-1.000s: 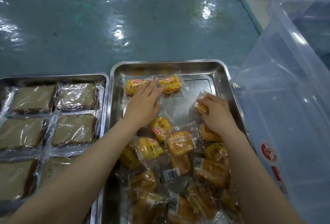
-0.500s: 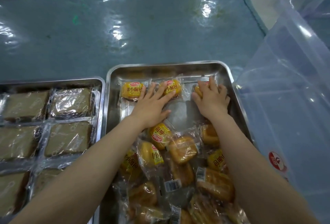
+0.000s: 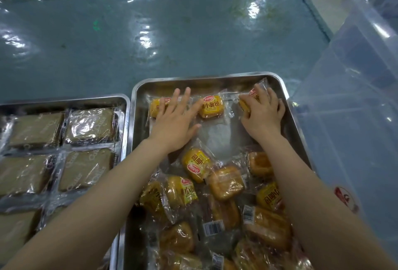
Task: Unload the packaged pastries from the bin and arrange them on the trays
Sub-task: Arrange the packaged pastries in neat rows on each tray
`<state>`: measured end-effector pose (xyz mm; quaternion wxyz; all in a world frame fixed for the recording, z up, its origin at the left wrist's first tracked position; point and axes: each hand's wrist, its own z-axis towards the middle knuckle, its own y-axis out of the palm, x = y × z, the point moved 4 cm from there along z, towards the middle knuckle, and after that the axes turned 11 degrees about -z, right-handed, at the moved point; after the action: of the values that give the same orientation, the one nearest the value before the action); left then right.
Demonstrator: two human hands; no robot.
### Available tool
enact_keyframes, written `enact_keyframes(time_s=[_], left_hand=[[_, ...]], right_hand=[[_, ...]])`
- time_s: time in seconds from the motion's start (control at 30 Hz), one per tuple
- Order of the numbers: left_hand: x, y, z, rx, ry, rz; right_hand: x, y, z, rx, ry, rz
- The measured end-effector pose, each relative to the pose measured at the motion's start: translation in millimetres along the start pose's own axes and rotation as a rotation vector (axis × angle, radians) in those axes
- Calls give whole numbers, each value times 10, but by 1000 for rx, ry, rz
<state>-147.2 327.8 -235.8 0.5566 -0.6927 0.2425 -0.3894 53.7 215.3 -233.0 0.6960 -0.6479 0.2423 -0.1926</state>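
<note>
Three yellow-wrapped buns now stood along the far wall of the right tray (image 3: 137, 119), where a second before there had been only two: the right hand (image 3: 263, 116) had carried the third bun (image 3: 247, 102) up from the loose heap (image 3: 217, 209) and was pressing it down in the far right corner, fingers curled over the wrapper and closed on it. Over the same second the left hand (image 3: 175, 122) had slid toward the far left bun (image 3: 156, 108) and lay flat and wide across it, holding nothing, while the middle bun (image 3: 211, 107) sat clear between the two hands. By my reading a first row was being finished, with the bare metal behind it ready for a second. Most of the small glossy packs were still jumbled at the near end, some label up, some showing barcodes. On the left tray (image 3: 127, 106) the flat brown pastries (image 3: 64, 151) already lay in neat pairs. At the right, the clear bin (image 3: 355, 119) stood beside the tray; no pastries could be seen in it.
</note>
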Motion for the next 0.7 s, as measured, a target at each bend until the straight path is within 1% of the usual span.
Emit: enact_keyframes(time_s=[0.1,0.2,0.33,0.47,0.53,0.57,0.63,0.7], left_hand=[[-143,-38,-96,28,-60,-42],[-231,1,-189,4,-69,-60],[-261,98,-231,-41,-76,-12],[-242,163,-187,-77,-86,-2],[-240,172,-172,-74,-82,-10],[-236,175,-167,-72,-82,-12],[-227,176,-153,-74,-83,-18],[-219,165,-152,-74,-90,-35]], right_hand=[[16,39,2,20,-17,-7],[22,62,29,34,-13,-21],[10,89,40,-15,10,33],[-48,81,38,-63,28,16],[-116,36,37,-13,28,44],[-178,7,25,34,1,56],[-366,-25,-10,77,-140,91],[-566,17,-54,14,-310,54]])
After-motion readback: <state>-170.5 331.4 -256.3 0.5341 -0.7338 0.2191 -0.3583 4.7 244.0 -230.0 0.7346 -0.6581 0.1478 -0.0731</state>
